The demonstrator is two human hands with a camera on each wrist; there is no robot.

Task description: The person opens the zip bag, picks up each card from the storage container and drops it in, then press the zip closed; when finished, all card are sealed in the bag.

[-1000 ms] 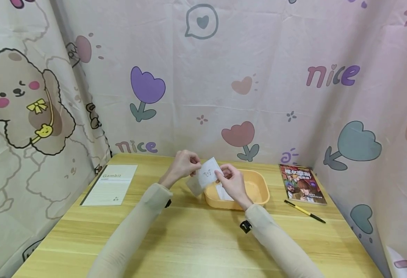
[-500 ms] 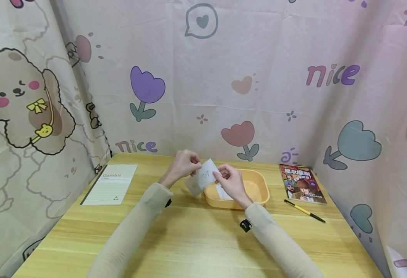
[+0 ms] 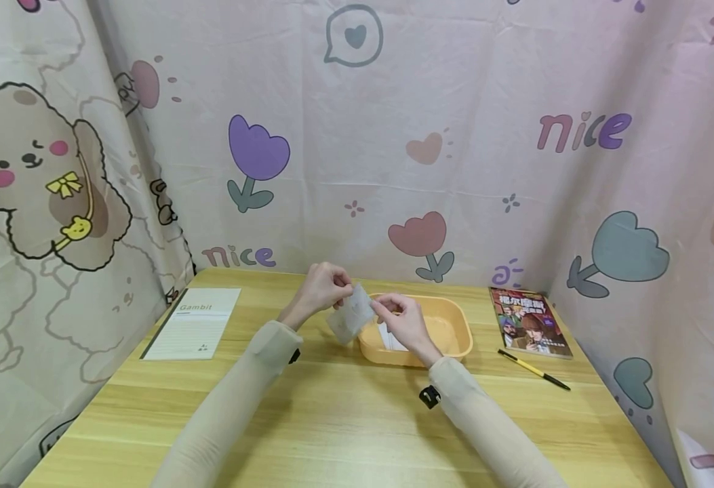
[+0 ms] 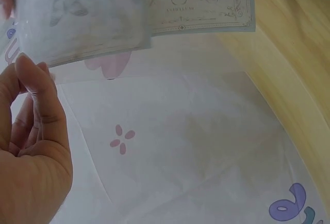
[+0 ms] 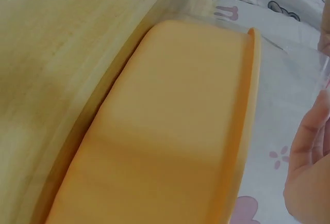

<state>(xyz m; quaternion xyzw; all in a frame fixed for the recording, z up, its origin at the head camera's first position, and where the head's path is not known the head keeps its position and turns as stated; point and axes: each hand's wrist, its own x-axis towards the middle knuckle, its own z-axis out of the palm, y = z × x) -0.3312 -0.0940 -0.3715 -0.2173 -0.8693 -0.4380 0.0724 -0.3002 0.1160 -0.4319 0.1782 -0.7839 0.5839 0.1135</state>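
A thin, translucent sheet with a faint butterfly print [image 3: 354, 313] hangs between my two hands over the left end of the yellow-orange plastic basin [image 3: 454, 359]. My left hand [image 3: 325, 288] pinches its left edge, thumb against bent fingers. At its right edge, my right hand [image 3: 404, 324] grips it between thumb and fingertips. The left wrist view shows the whitish sheet [image 4: 98, 20] overlapping a second piece [image 4: 206, 4] printed with a butterfly and lettering; my left hand [image 4: 38, 146] is at the lower corner. In the right wrist view, my right hand [image 5: 312, 157] is partly cut off.
White papers [image 3: 390, 337] lie in the basin. On the left of the wooden table [image 3: 344, 420] is a "Gambit" notebook [image 3: 194, 325]. To the right lie a colourful comic-style magazine [image 3: 531, 324] and a yellow and black pen [image 3: 533, 370]. A patterned curtain [image 3: 344, 149] hangs behind.
My right hand has shifted slightly left and down, and the sheet has turned, its butterfly print now fainter in the head view. My left hand has stayed in place.
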